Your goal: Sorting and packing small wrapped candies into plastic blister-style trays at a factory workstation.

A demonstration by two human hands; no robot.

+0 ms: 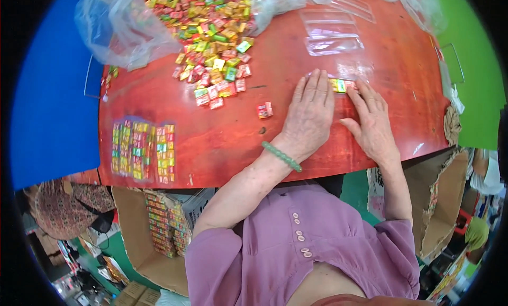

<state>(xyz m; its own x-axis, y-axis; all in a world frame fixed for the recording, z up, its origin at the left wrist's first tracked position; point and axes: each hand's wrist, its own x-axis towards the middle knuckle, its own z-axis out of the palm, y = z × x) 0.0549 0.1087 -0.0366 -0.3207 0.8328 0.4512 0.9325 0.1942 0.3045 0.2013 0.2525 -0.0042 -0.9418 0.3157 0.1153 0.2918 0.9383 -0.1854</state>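
My left hand (308, 115) lies flat, palm down, on a clear bag of small wrapped candies (341, 85) on the red table (211, 142). A green bead bracelet (281, 156) circles that wrist. My right hand (372, 123) rests beside it, fingers pressing the same bag's right side. Only the bag's yellow and green end shows between my fingertips. A loose pair of red candies (264, 110) lies just left of my left hand.
A heap of coloured candies (214, 41) spills from a big clear plastic sheet (116, 30) at the back. Empty clear bags (333, 36) lie behind my hands. Filled candy bags (143, 150) sit front left. Cardboard boxes (153, 237) stand below the table edge.
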